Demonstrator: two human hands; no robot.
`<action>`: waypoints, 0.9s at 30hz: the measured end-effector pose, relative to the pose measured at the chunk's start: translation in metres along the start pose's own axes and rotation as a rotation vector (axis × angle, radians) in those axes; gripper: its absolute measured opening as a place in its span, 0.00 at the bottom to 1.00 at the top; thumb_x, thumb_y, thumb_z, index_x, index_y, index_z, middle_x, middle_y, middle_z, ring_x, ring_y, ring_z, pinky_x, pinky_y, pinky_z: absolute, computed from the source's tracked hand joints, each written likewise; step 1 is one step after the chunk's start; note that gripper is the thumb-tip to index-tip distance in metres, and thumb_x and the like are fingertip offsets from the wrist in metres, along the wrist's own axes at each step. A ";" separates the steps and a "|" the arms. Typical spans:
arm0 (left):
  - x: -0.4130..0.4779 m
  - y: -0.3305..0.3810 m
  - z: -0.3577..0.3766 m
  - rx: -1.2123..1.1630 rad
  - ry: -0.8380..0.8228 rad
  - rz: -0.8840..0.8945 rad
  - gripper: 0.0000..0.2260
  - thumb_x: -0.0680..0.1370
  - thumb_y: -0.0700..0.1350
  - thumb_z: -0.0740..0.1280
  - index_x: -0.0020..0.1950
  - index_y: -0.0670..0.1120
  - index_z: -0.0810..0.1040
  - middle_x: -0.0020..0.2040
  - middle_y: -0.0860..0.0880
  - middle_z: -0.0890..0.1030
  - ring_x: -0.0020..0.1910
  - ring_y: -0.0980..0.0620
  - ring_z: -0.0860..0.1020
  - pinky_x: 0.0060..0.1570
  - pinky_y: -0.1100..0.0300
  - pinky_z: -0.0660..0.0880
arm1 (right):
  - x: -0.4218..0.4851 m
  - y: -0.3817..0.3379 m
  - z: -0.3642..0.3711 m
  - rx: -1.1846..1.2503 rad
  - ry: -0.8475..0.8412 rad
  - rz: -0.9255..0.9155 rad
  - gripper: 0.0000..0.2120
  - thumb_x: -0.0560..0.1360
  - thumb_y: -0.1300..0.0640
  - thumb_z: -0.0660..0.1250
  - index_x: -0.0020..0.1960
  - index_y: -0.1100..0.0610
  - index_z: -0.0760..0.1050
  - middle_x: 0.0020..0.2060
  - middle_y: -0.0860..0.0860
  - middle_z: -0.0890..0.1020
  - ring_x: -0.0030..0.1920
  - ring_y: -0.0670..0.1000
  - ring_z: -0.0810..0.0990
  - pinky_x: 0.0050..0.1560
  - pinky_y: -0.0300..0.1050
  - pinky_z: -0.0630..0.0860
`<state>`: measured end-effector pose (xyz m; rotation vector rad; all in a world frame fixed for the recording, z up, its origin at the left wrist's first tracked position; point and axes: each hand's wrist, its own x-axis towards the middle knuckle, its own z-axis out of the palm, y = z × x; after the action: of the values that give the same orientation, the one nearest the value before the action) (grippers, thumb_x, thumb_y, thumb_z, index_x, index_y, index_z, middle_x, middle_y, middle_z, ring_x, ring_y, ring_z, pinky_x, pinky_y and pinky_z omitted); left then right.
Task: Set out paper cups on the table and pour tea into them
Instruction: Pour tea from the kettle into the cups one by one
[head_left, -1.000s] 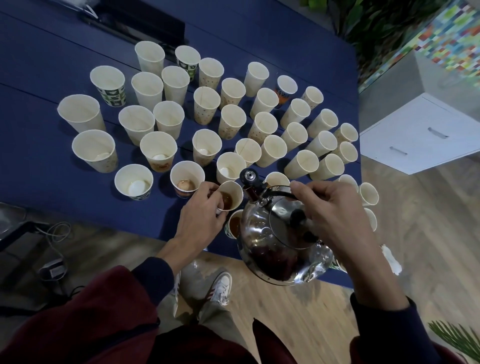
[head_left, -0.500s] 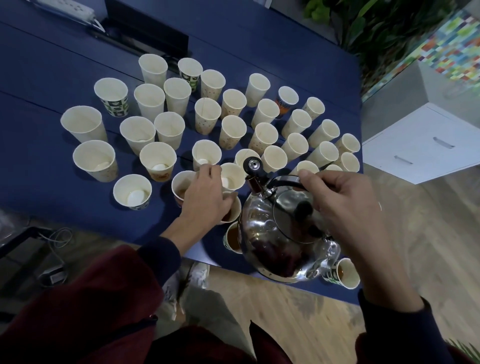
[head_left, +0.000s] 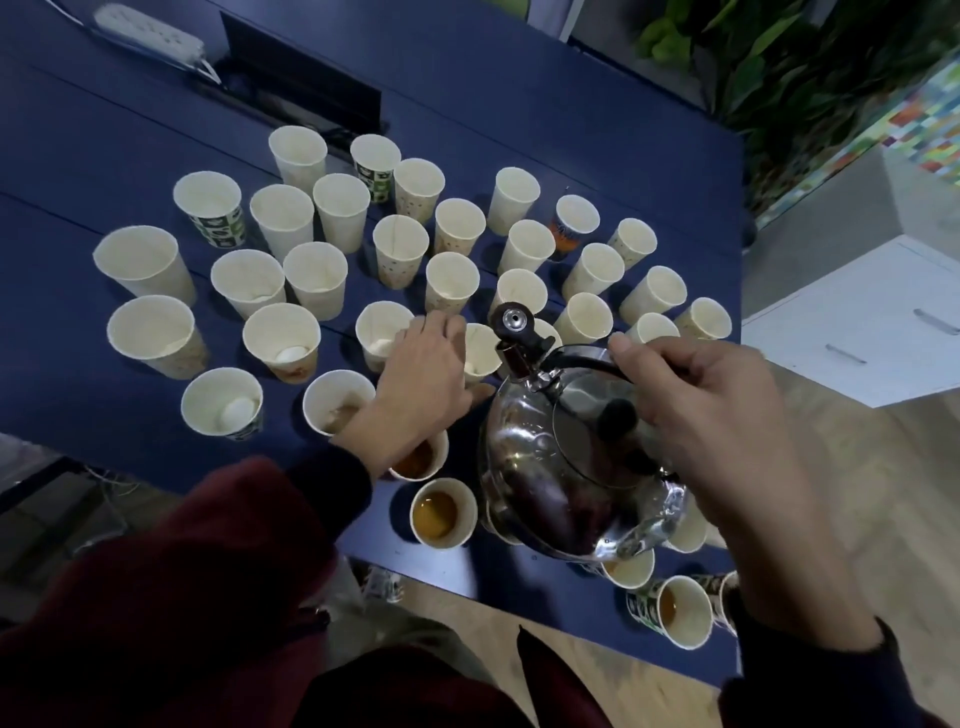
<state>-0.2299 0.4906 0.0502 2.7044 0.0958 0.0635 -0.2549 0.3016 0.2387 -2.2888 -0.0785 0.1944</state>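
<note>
Several empty paper cups (head_left: 452, 278) stand in rows on the dark blue table (head_left: 57, 364). Some near cups hold tea, such as one (head_left: 436, 514) by the front edge and one (head_left: 415, 460) under my left wrist. My left hand (head_left: 421, 374) reaches over the cups, its fingers and thumb around the left side of an empty cup (head_left: 483, 348). My right hand (head_left: 701, 400) grips the black handle of a shiny steel kettle (head_left: 550, 467), held above the near cups with its capped spout (head_left: 511, 319) pointing away from me.
More tea cups (head_left: 670, 608) sit at the table's front right corner, partly under the kettle. A white power strip (head_left: 150, 31) and black cable box (head_left: 301, 88) lie at the far side. A white cabinet (head_left: 857, 322) and plants (head_left: 779, 62) stand to the right.
My left hand let go of the tea cup it held, left it near the front edge, and moved forward to an empty cup. The kettle tipped back and rose slightly.
</note>
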 end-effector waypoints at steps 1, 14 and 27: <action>0.008 0.002 0.001 0.009 -0.044 0.009 0.37 0.70 0.62 0.74 0.69 0.40 0.68 0.62 0.40 0.73 0.59 0.40 0.72 0.60 0.49 0.68 | 0.001 0.001 -0.003 0.010 -0.001 0.001 0.26 0.79 0.45 0.67 0.38 0.68 0.73 0.27 0.53 0.63 0.30 0.50 0.62 0.33 0.46 0.61; 0.053 0.001 -0.002 0.127 -0.199 0.105 0.24 0.71 0.55 0.74 0.59 0.45 0.72 0.58 0.45 0.75 0.57 0.40 0.76 0.52 0.45 0.73 | 0.008 0.016 -0.025 -0.020 0.024 0.048 0.22 0.79 0.45 0.67 0.32 0.59 0.76 0.22 0.46 0.66 0.24 0.44 0.63 0.25 0.33 0.62; -0.007 0.000 -0.010 -0.180 -0.061 -0.133 0.34 0.71 0.52 0.77 0.73 0.45 0.67 0.68 0.44 0.71 0.65 0.43 0.73 0.61 0.47 0.73 | 0.019 0.020 -0.019 -0.033 -0.027 -0.004 0.22 0.79 0.47 0.68 0.38 0.66 0.78 0.24 0.48 0.65 0.26 0.45 0.62 0.26 0.34 0.60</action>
<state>-0.2373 0.4942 0.0589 2.5109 0.2400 -0.0480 -0.2329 0.2765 0.2336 -2.3194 -0.1007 0.2235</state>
